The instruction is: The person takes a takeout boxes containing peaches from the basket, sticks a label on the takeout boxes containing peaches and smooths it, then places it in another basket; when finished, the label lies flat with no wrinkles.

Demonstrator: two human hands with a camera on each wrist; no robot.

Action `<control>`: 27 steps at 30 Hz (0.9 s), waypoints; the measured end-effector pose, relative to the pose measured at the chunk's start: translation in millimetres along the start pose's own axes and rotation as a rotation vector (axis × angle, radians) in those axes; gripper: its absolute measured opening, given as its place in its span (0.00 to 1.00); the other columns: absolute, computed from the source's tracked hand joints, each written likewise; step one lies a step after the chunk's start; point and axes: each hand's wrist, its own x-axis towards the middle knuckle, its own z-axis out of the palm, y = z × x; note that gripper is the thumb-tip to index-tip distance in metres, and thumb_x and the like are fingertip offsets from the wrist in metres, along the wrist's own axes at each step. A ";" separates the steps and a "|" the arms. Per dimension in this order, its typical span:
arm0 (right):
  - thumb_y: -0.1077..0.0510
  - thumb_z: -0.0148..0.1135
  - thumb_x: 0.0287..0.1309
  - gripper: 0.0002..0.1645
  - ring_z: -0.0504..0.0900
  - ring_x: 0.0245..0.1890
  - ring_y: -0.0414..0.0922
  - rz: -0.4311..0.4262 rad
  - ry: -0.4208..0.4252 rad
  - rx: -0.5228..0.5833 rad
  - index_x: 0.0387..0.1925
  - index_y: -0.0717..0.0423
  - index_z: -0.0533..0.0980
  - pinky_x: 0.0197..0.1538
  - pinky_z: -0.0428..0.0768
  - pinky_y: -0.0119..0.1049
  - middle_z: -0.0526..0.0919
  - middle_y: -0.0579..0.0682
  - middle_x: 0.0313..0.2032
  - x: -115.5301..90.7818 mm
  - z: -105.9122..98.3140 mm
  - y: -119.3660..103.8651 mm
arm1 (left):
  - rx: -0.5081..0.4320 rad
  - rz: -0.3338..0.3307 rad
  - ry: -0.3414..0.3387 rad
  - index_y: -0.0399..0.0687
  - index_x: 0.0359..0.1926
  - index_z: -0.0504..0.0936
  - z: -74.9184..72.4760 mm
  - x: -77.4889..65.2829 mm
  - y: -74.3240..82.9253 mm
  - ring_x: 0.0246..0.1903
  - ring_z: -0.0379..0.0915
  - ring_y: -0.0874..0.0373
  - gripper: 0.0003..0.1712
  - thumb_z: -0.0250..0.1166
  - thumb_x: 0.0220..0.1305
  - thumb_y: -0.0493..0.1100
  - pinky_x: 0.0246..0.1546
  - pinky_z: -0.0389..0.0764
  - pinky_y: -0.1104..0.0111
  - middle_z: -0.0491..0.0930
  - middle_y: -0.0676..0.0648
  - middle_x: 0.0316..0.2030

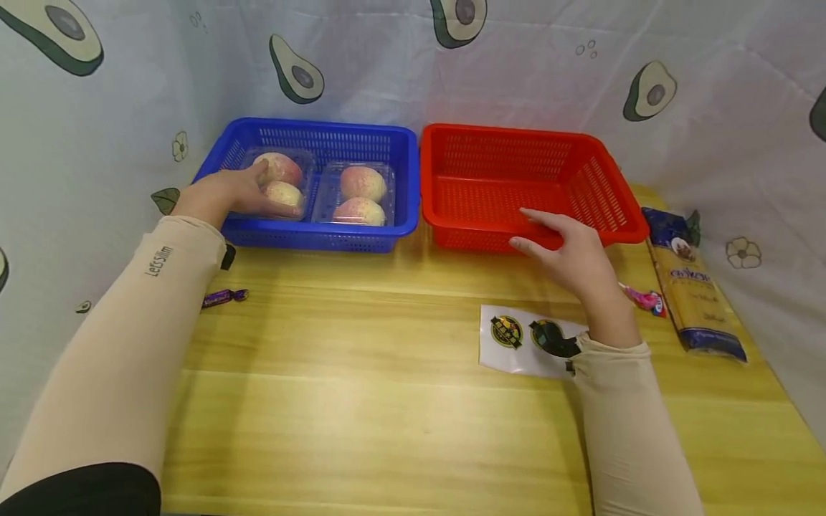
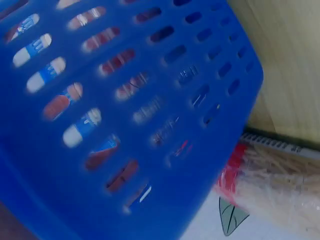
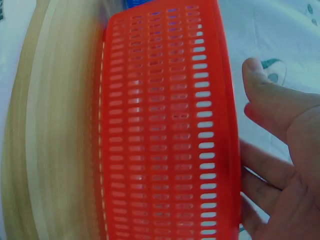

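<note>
Two clear plastic boxes of peaches sit in the blue basket (image 1: pixel 403 186). Over the left peach box (image 1: pixel 310 168) my left hand (image 1: pixel 235 195) spreads from its left side, thumb along the near side and fingers by the far peach, gripping it. The right peach box (image 1: pixel 390 186) stands beside it, untouched. In the left wrist view the blue basket wall (image 2: pixel 165 110) fills most of the picture and hides the hand. My right hand (image 1: pixel 571 254) is at the near rim of the red basket (image 1: pixel 510 179), thumb and fingers apart, holding nothing.
A yellow and blue packet (image 1: pixel 700 294) and a pink-wrapped sweet (image 1: pixel 645 299) lie at the right. White sticker paper (image 1: pixel 523 362) lies under the right wrist, a purple-wrapped sweet (image 1: pixel 222 298) near the left forearm. An avocado-print cloth (image 1: pixel 374 64) hangs behind the baskets.
</note>
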 end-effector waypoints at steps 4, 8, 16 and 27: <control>0.47 0.66 0.67 0.28 0.68 0.66 0.60 -0.006 0.005 0.022 0.65 0.51 0.77 0.67 0.64 0.63 0.76 0.58 0.64 -1.7 -0.1 4.6 | -0.030 0.015 -0.057 0.55 0.77 0.20 2.0 9.6 1.6 0.72 0.32 0.25 0.76 0.62 0.51 0.81 0.66 0.41 0.30 0.28 0.27 0.75; 0.54 0.66 0.67 0.20 0.73 0.60 0.59 -0.026 0.037 0.047 0.58 0.54 0.82 0.64 0.68 0.61 0.81 0.58 0.57 1.2 5.0 4.5 | -0.102 0.067 -0.108 0.52 0.76 0.17 2.2 16.3 -5.0 0.73 0.22 0.28 0.71 0.55 0.59 0.80 0.68 0.34 0.33 0.21 0.29 0.75; 0.56 0.66 0.67 0.18 0.75 0.59 0.58 -0.010 0.074 0.048 0.56 0.54 0.83 0.63 0.70 0.60 0.81 0.58 0.55 3.4 11.0 3.0 | -0.264 0.133 0.048 0.55 0.80 0.28 6.5 20.9 -16.5 0.73 0.21 0.27 0.54 0.48 0.71 0.71 0.69 0.40 0.34 0.26 0.28 0.76; 0.55 0.66 0.68 0.19 0.74 0.59 0.59 0.003 0.067 0.033 0.57 0.54 0.83 0.64 0.69 0.61 0.80 0.58 0.56 1.3 11.5 3.2 | -0.527 0.074 0.417 0.55 0.80 0.52 3.9 6.5 -1.4 0.61 0.65 0.38 0.42 0.56 0.73 0.58 0.42 0.85 0.56 0.42 0.36 0.77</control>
